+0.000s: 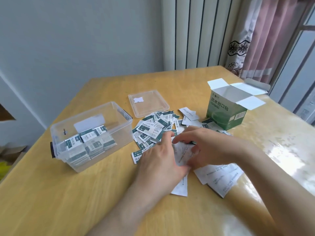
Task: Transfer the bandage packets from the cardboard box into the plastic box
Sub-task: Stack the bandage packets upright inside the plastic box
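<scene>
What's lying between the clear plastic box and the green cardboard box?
Head view: a loose heap of bandage packets on the table, the clear lid just behind it.

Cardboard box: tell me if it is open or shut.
Open. The cardboard box stands upright on the table, its white top flaps folded outward. Whether anything remains inside: cannot tell.

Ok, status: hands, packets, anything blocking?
Left hand and right hand both pinching packets at the pile. Plastic box part filled, lid off. Cardboard box open, upright. Nothing blocking.
</scene>
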A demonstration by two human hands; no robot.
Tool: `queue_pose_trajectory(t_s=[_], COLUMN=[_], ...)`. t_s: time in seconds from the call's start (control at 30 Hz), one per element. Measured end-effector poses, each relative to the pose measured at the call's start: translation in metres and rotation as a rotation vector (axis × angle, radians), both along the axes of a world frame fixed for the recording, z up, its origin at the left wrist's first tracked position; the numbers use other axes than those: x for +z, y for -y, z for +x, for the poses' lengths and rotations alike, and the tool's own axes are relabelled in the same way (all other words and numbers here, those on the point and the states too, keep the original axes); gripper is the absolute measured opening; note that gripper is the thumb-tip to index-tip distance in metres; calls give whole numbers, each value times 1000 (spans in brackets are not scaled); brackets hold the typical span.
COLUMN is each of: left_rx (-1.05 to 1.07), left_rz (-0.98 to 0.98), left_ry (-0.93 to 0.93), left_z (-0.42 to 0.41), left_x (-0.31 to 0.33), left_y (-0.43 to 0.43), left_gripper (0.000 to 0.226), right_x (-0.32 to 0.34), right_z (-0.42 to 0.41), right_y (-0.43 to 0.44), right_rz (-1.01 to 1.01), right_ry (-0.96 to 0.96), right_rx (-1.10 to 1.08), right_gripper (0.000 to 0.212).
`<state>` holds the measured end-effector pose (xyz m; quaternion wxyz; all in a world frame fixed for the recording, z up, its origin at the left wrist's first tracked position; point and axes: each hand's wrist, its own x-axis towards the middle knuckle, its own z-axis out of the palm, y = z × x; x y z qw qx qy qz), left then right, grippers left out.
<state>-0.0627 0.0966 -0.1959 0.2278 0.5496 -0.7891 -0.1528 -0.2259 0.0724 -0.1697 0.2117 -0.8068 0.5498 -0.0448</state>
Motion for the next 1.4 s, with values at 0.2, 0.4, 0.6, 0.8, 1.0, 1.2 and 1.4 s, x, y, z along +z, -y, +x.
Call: queue_pose_trajectory(t_s=[0.2, 0.4, 0.6, 0.8, 1.0, 1.2, 1.4], left_rx=[-29, -92, -75, -52, -16, -33, -128], left_rz=[18, 125, 240, 259, 180, 68, -103], left_ry=[57, -46, -64, -65, -519, -592, -264], left_z=[4, -3, -2, -3, 19, 34, 37], left_x=[-6, -3, -1, 1, 3, 13, 10], left_y=[0, -1, 2, 3, 21, 24, 26], left_gripper=[92, 100, 99, 75, 8, 15, 25], right_x=[-2, 0, 0, -1, 1, -3, -8], right_z=[-4, -5, -8, -10, -7, 0, 3], right_y=[-2, 0, 1, 3, 4, 3, 3], right_rz=[25, 87, 147, 99, 44, 221, 279], right_ry=[-65, -12, 95, 289, 756, 987, 963], right_rx=[9, -5, -40, -67, -127, -176, -218], right_gripper=[74, 67, 55, 20, 18, 34, 37])
